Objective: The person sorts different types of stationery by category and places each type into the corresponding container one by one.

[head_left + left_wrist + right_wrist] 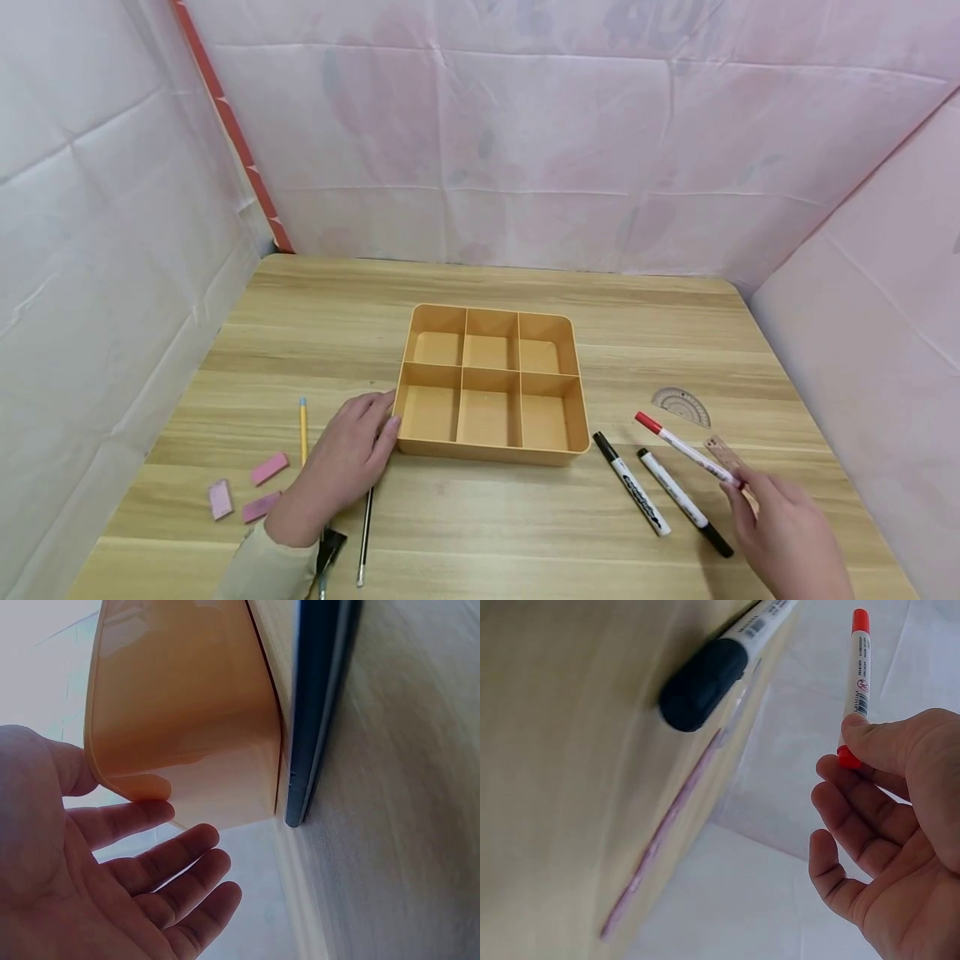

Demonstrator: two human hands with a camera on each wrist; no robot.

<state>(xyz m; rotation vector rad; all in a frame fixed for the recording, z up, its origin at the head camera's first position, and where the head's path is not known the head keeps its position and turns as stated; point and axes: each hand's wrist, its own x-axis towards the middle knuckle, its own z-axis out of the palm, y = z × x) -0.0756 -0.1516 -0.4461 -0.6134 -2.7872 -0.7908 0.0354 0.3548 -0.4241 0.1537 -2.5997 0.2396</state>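
Note:
My left hand point(348, 454) rests at the left side of a tan six-compartment box point(487, 454), its compartments bare. In the left wrist view, the thumb lies at the box's rim and the index fingertip touches the outer wall, while the other fingers stay loose. My right hand point(787, 525) pinches a white marker with red ends point(686, 447) between thumb and fingers, holding it by one end above the table. Just left of it lie a black-capped marker point(678, 492) and another black-capped marker point(633, 483).
Behind the right hand lie a clear protractor point(681, 406) and a pinkish ruler point(722, 454). Around the left forearm are several pink erasers point(270, 468), a yellow pencil point(303, 433), a black pencil point(366, 537) and a black-bristled brush point(330, 550). Hung sheets point(525, 125) enclose the table.

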